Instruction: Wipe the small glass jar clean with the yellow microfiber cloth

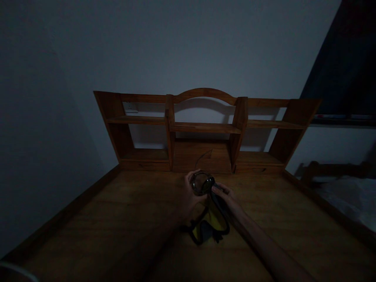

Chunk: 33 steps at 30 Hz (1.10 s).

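In the dim head view, my left hand (190, 196) is closed around the left side of a round, see-through object with a shiny dark rim (197, 183), held above the wooden desk (141, 207). My right hand (225, 194) pinches a dark strap-like piece (216, 192) at the object's right side. Below the hands is a yellow and grey item with black edging (217, 221). Whether it is joined to the dark piece, I cannot tell. A thin dark curved line (202, 156) rises behind the round object.
A wooden shelf unit (205, 127) with several compartments stands along the desk's back edge, with low drawers at left and right. Raised wooden edges (70, 211) border the desk. A pale curved rim (17, 268) shows at lower left, and a whitish plastic-like heap (349, 194) lies beyond the right edge.
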Available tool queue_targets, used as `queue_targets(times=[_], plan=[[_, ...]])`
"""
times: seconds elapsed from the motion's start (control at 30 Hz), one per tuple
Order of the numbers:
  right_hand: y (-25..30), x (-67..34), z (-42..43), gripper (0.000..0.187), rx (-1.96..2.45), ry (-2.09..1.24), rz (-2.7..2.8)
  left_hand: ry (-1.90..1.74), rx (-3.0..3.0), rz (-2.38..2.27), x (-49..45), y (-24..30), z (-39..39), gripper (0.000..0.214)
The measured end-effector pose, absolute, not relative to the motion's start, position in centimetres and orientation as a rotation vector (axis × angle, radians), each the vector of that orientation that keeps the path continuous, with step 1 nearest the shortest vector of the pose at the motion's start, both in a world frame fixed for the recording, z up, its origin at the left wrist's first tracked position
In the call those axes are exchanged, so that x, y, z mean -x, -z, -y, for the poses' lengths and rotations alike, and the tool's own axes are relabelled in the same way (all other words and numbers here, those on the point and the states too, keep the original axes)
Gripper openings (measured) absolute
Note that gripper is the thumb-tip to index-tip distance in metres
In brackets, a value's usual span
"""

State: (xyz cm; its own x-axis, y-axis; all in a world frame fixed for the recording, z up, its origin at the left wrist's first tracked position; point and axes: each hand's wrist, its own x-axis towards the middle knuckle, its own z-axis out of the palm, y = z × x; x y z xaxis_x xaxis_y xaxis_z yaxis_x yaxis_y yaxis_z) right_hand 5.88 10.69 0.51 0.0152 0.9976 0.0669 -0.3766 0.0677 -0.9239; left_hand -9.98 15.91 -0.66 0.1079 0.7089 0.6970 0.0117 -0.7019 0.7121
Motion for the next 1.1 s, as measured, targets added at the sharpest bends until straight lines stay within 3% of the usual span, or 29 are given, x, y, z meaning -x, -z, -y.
queue_targets(times=[0.27, 0.57, 0.8, 1.1], plan=[[0.2, -6.0, -11.3, 0.040, 0.928, -1.215, 1.063, -1.585, -1.888, -0.785, 10.1, 0.8, -15.7, 0.079], [0.9, -5.9, -11.3, 0.034, 0.967, -1.287, 0.971, -1.567, -2.073, -0.809, 10.4, 1.5, -16.4, 0.090], [0.9, -6.5, -11.8, 0.033, 0.869, -1.336, 0.860, -1.315, -2.225, -0.819, 10.2, 0.1, -14.5, 0.093], [0.2, -6.5, -11.6, 0.040, 0.893, -1.281, 0.912, -1.560, -2.141, -0.941, 10.2, 0.0, -14.7, 0.079]])
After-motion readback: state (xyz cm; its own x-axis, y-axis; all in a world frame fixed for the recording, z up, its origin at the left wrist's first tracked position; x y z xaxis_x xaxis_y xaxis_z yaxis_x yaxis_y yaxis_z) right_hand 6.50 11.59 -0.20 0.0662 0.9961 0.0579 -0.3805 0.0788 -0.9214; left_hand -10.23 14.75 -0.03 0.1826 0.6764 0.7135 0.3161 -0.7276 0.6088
